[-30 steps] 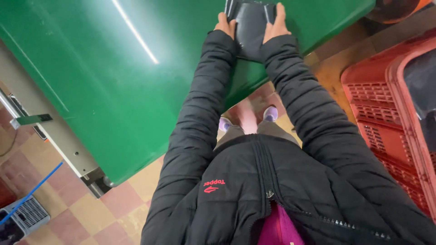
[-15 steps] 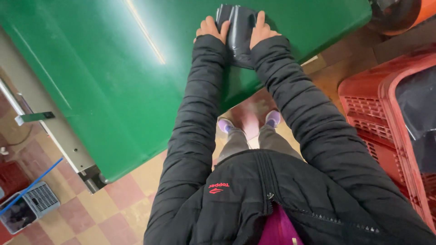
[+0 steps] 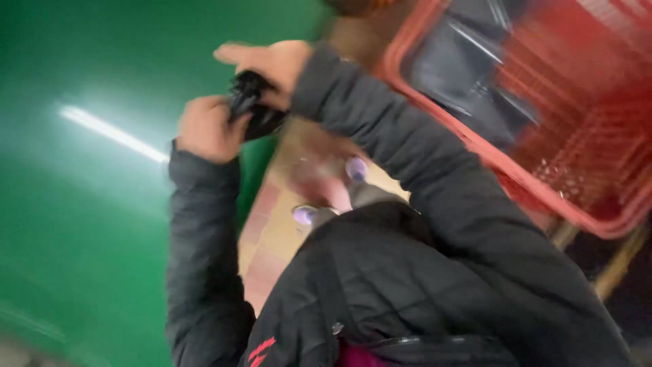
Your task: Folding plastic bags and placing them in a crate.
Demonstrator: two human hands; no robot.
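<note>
both hands gripped a crumpled black bag (image 3: 252, 107) between them, the left hand (image 3: 206, 129) clenched on its lower end, the right hand (image 3: 277, 64) on top, above the green desk (image 3: 88, 204) edge, a red crate (image 3: 543, 115) nearby.

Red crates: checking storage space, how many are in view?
1: a red crate at upper right, beside the right arm, holding dark contents. Blur and framing may hide others.

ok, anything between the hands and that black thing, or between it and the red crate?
Nothing between hands and object: the left hand and right hand both already grip the black object. Toward the red crate, only the person's own right sleeve crosses the gap. The frame is blurred.
</note>
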